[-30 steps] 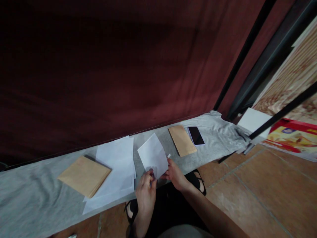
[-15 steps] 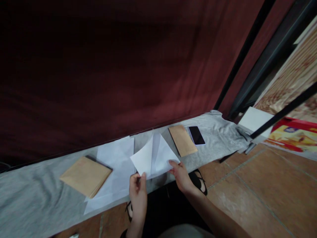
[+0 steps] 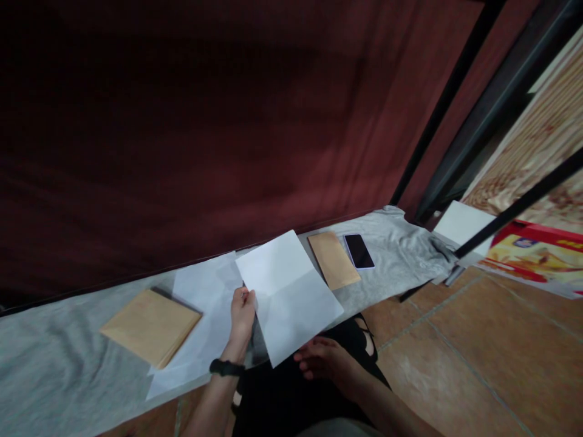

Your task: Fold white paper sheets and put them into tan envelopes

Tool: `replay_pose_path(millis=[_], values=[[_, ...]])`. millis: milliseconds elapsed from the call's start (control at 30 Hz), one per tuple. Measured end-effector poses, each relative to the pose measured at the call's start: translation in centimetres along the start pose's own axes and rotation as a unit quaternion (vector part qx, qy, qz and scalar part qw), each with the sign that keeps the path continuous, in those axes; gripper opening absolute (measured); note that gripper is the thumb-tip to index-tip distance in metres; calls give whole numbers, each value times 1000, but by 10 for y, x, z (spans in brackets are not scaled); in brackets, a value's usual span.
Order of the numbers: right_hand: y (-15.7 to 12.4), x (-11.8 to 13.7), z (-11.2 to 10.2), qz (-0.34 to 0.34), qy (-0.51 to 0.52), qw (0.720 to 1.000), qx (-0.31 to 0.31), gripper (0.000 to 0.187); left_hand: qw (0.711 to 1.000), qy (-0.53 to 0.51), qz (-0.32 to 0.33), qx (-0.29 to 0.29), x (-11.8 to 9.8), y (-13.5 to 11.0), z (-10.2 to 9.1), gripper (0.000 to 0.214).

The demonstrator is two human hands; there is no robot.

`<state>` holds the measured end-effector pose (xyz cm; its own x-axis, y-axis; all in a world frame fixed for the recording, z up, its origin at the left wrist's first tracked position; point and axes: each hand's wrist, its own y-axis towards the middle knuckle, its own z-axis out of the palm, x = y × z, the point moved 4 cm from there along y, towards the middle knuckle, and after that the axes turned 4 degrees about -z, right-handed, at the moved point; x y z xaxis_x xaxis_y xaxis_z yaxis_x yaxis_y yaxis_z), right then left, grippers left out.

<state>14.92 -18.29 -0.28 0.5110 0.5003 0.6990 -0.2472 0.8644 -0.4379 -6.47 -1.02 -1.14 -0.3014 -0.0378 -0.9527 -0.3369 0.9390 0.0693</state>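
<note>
A creased white sheet (image 3: 291,291) is held over the near edge of the bench (image 3: 54,352), pinched by the left hand (image 3: 241,312), with the right hand (image 3: 321,361) open just off that edge; a two-handed grip is advised to keep it flat.

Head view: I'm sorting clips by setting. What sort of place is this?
Probably a room at home, improvised as a workspace: terracotta floor tiles, a grey cloth spread along a dark red curtain, with brown envelopes on it.
</note>
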Motion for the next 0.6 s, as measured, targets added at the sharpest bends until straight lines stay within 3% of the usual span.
replay_pose_path(millis=[67,133,200,267,333,433,533,600], values=[[-6,-2,5,19,-42,998,43,22,1000,8,6,25,0,15,6,21],[-6,2,4,-11,-89,995,51,25,999,17,10,38,0,29,13,16],[0,15,-1,-93,-147,985,22,30,998,30,15,44,1,39,20,10],[10,33,-12,-191,-231,954,-33,34,998,45,20,47,1,47,26,7],[23,50,-23,-282,-347,890,-88,33,996,63,24,50,2,54,32,4],[45,61,-31,-370,-532,756,-95,40,993,95,29,58,0,61,36,5],[66,53,-37,-381,-677,622,-98,47,989,135,45,49,-4,57,33,19],[76,43,-39,-378,-732,558,-95,48,984,159,69,35,-8,43,30,32]])
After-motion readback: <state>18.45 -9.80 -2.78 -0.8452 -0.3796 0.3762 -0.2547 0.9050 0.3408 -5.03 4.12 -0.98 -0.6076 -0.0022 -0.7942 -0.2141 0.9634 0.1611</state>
